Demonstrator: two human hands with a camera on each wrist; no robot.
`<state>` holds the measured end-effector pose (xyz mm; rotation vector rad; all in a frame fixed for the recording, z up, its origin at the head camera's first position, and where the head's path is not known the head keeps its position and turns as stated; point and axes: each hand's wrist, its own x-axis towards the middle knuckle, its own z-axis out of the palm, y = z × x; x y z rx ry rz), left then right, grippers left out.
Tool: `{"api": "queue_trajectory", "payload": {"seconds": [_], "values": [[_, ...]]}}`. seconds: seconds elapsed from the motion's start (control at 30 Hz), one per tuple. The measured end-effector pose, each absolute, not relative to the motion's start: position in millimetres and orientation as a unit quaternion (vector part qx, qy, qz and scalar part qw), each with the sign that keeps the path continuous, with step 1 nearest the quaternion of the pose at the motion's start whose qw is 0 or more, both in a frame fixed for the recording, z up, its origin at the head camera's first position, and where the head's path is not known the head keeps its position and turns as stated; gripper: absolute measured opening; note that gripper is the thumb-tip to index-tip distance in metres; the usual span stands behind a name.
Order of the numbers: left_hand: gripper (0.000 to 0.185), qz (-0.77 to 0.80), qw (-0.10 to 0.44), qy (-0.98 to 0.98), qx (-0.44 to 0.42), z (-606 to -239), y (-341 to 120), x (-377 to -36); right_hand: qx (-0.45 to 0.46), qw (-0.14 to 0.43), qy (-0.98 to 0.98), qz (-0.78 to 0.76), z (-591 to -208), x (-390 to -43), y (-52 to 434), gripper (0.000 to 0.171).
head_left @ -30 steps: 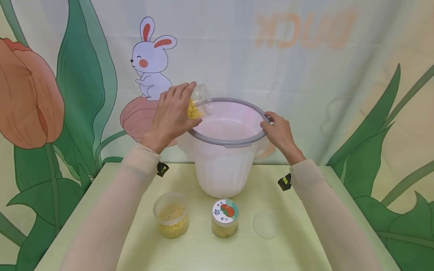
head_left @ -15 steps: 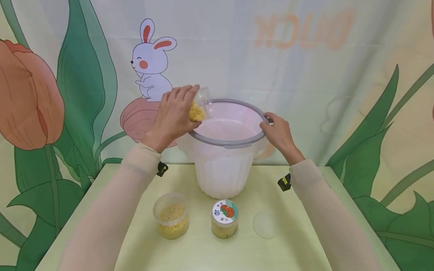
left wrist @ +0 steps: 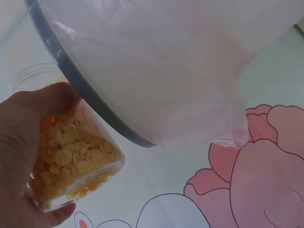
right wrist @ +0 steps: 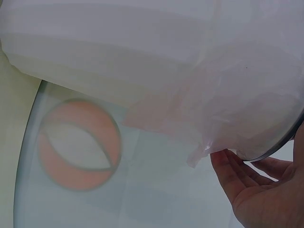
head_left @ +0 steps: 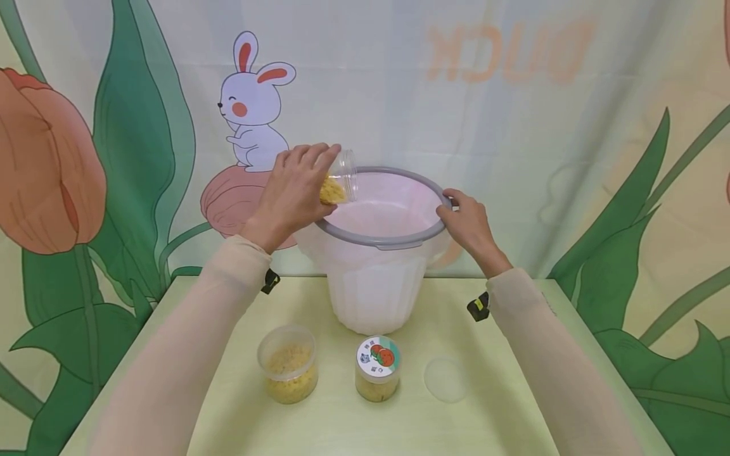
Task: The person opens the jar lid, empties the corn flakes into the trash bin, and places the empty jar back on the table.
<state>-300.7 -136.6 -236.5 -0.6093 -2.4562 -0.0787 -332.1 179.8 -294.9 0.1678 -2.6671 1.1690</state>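
My left hand (head_left: 293, 190) grips a clear plastic jar (head_left: 345, 166), which lies tilted with its mouth toward the trash can. Yellow corn flakes (left wrist: 71, 152) fill part of the jar, as the left wrist view shows through its wall. The white trash can (head_left: 376, 288) has a grey rim (head_left: 393, 240) and a thin, translucent pinkish bag (right wrist: 213, 121) lining it and folded over outside. At the can's right side, my right hand (head_left: 472, 223) pinches the rim and bag edge. No flakes can be made out inside the can.
In front of the can stand an uncovered clear tub (head_left: 311, 362) of yellow crumbs and a small lidded jar (head_left: 378, 385) with a tomato picture. A clear round lid (head_left: 445, 380) lies to their right. A printed curtain (head_left: 502, 139) hangs right behind the table (head_left: 342, 430).
My left hand has shifted slightly right and down, bringing the jar a little closer to the can's opening. The flakes inside have shifted toward the jar's mouth. My right hand stays on the rim.
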Motion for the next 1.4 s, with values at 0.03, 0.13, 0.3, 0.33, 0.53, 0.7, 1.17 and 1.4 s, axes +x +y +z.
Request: {"api": "queue_trajectory", "payload": {"seconds": [0.03,0.13,0.3,0.33,0.53,0.7,1.17,1.4], "values": [[0.096,-0.028,0.299,-0.925,-0.231,-236.3,-136.4,-301.0,0.057,0.113,-0.909,0.398,-294.8,-332.3,179.8,0.056],[0.094,-0.022,0.300,-0.925,-0.233,-236.6,-135.8,-302.0,0.056,0.114,-0.909,0.396,-294.5,-332.4,179.7,0.056],[0.092,-0.015,0.299,-0.925,-0.234,-237.8,-135.9,-303.3,0.057,0.113,-0.910,0.395,-294.7,-331.9,179.7,0.055],[0.093,-0.014,0.298,-0.925,-0.234,-238.0,-136.0,-303.5,0.058,0.112,-0.910,0.395,-294.7,-331.7,179.7,0.054],[0.093,-0.012,0.294,-0.927,-0.235,-238.0,-135.3,-304.3,0.057,0.112,-0.909,0.396,-294.9,-331.8,179.9,0.055],[0.092,-0.005,0.290,-0.927,-0.236,-238.0,-134.3,-305.1,0.057,0.111,-0.910,0.395,-294.5,-331.7,179.8,0.056],[0.089,0.018,0.300,-0.921,-0.249,-240.0,-133.3,-309.3,0.054,0.113,-0.910,0.395,-295.7,-331.6,179.6,0.056],[0.088,0.025,0.296,-0.922,-0.249,-240.4,-133.3,-309.6,0.055,0.115,-0.909,0.397,-295.6,-332.3,179.3,0.057]]}}
